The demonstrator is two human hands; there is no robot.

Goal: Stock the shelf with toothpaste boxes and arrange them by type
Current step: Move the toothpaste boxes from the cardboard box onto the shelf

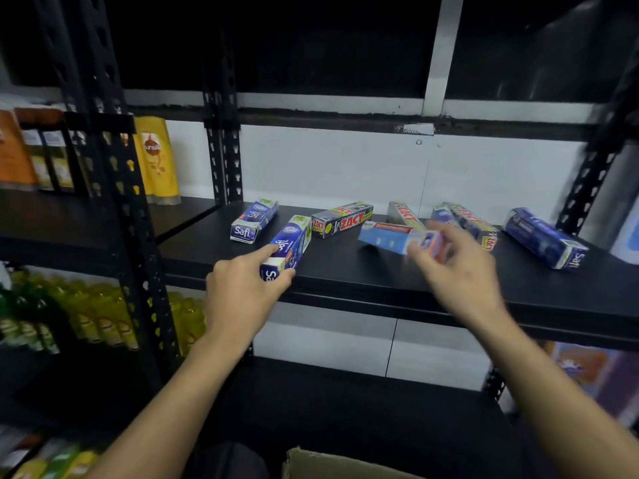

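Several toothpaste boxes lie scattered on the black shelf (345,271). My left hand (238,292) grips the near end of a blue Safi box (290,243) near the shelf's front edge. My right hand (460,267) holds a light-blue and red box (390,236) by its right end, slightly lifted and blurred. Another Safi box (254,221) lies behind to the left. A grey ZACT box (342,219) sits in the middle, two more ZACT boxes (404,214) (473,223) further right, and a dark blue Safi box (546,238) at the far right.
Black perforated uprights (221,150) (121,202) frame the bay. Yellow shampoo pouches (157,160) and bottles fill the left rack, yellow-green bottles (86,316) below. A cardboard box flap (328,466) shows at the bottom. A lower black shelf (345,409) lies beneath.
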